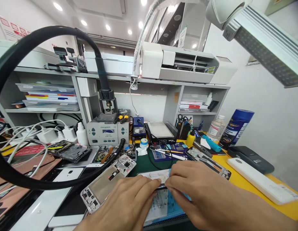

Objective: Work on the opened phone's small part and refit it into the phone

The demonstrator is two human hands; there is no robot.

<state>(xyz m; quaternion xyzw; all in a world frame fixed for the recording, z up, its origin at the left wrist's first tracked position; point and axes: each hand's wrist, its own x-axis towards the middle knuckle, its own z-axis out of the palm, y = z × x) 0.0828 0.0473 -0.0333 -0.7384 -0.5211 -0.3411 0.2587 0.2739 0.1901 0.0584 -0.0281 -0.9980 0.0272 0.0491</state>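
My left hand [132, 195] and my right hand [194, 189] meet at the front of the bench, fingers closed. Between their thumbs and fingertips they grip a thin flat panel with a dark edge; its kind is mostly hidden by the fingers. A white sheet with faint printed lines [151, 175] shows just behind the fingertips. Below the hands is a glossy blue and white surface [161, 205]. Left of my left hand, a silver phone frame [108, 183] lies tilted. Beyond my right hand rests another opened phone frame [209, 162].
A thick black hose [98, 54] loops across the left from a hot-air station [107, 131]. Phones and a white phone panel [48, 199] crowd the left. Tweezers [173, 154] lie behind the hands. A blue spray can [236, 128] and white power bank [259, 181] stand right.
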